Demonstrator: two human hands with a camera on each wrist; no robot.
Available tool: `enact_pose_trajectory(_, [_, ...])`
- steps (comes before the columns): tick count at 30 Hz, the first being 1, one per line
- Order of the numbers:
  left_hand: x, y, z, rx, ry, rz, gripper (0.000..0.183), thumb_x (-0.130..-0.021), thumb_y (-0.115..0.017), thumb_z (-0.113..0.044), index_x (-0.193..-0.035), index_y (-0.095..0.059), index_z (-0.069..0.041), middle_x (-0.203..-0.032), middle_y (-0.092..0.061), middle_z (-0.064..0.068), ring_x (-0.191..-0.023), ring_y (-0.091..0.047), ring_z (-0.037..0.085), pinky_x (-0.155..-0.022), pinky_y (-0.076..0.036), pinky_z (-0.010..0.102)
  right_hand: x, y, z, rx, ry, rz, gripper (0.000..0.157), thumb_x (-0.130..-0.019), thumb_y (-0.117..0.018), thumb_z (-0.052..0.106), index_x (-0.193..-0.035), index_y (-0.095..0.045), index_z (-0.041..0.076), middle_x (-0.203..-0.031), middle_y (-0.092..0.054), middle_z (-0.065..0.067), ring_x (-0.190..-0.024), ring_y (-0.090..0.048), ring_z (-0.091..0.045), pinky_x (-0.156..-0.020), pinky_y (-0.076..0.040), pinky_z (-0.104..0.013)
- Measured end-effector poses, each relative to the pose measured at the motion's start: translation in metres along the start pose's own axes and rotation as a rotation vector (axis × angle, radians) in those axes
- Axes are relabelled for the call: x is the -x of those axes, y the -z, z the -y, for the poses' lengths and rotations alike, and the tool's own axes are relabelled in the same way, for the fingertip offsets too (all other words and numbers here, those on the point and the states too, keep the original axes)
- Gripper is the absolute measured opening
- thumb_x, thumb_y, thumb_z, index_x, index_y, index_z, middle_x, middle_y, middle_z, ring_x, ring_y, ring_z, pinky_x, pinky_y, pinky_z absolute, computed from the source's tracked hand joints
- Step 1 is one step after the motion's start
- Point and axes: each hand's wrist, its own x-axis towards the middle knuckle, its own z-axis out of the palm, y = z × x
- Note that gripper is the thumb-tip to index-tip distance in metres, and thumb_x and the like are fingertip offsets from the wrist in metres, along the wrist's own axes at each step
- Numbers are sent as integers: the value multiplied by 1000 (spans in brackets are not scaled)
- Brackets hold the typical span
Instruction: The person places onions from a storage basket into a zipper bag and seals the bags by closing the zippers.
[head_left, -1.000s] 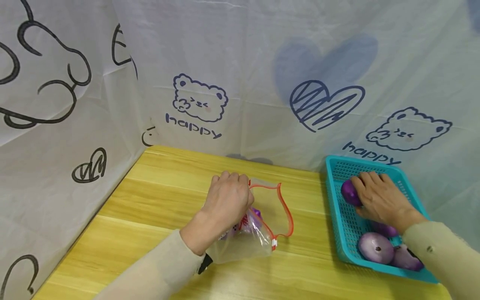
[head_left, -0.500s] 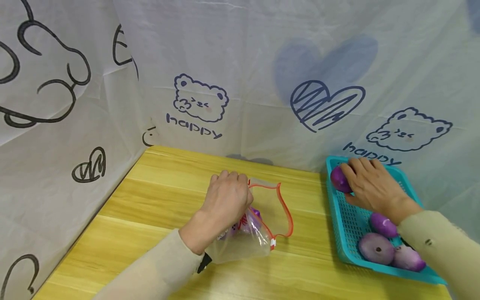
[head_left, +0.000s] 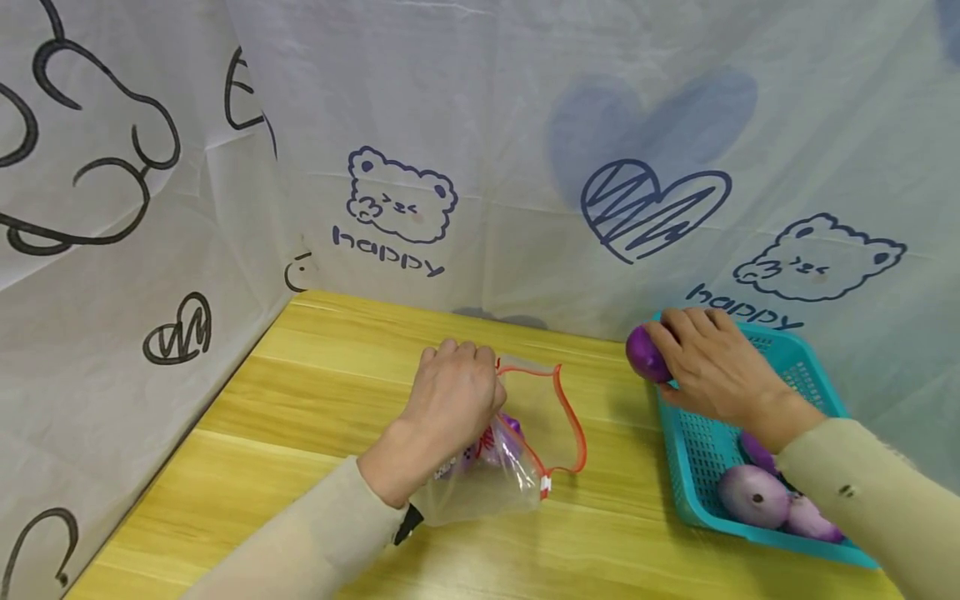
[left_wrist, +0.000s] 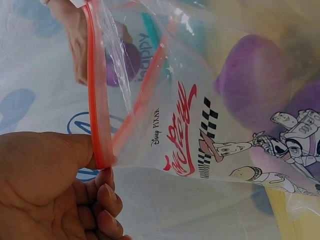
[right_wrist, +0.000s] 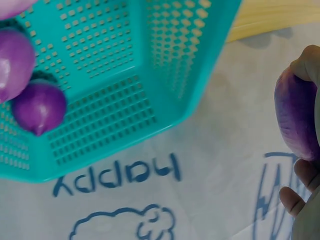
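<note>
My left hand (head_left: 453, 396) pinches the rim of a clear slider zip bag (head_left: 558, 421) with a red-orange zip edge. The left wrist view shows thumb and fingers on that zip edge, and the mouth spread apart. Purple onions (left_wrist: 254, 82) lie inside behind the printed cartoon film. Another purple onion (head_left: 647, 354) is gripped by my right hand (head_left: 708, 362), just past the left rim of a turquoise plastic basket (head_left: 677, 471). In the right wrist view only part of this hand shows, at the right edge, with the held onion (right_wrist: 296, 117).
Several purple onions (head_left: 753, 496) remain in the basket's near end, partly hidden by my right sleeve (head_left: 862, 492). Yellow wood-grain tabletop (head_left: 607, 533) lies between bag and basket. A white printed cloth (head_left: 517, 167) hangs behind the table.
My right hand has lifted the onion from inside the basket and carried it left, out over the rim. The left hand and the bag have stayed in place.
</note>
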Motion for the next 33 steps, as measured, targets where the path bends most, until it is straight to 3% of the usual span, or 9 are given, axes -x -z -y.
enact_pose_trajectory(9, [-2,2,0,-42,-16,-46,24,-81,-59,-16,-64,-42,-15,-60,-37,-2,-59,-31,17,-55,-17,28,-22,22,35,-45,53,-102,85,-66,-74,53,-131,-46,5,-120,-50,-20,-104,-50,-38,-88,-43,-51])
enact_pose_trajectory(17, [-5,7,0,0,20,27,23,-85,-57,-19,-66,-44,-15,-62,-41,-1,-60,-37,19,-55,-23,30,-39,35,75,-116,142,-265,80,-70,-72,50,-131,-48,4,-119,-53,-21,-102,-52,-40,-87,-42,-53])
enact_pose_trajectory(26, [-7,9,0,-4,28,35,23,-86,-58,-21,-67,-46,-14,-63,-44,-1,-60,-39,19,-53,-26,31,-49,22,122,-63,241,-249,68,-82,-63,41,-138,-44,7,-122,-53,-19,-108,-51,-36,-90,-45,-50])
enact_pose_trajectory(33, [-8,12,-2,7,24,73,24,-88,-60,-25,-71,-49,-12,-65,-46,0,-60,-40,19,-53,-27,31,-59,12,140,-25,194,-219,52,-91,-52,30,-137,-44,6,-125,-53,-18,-109,-50,-35,-90,-44,-50])
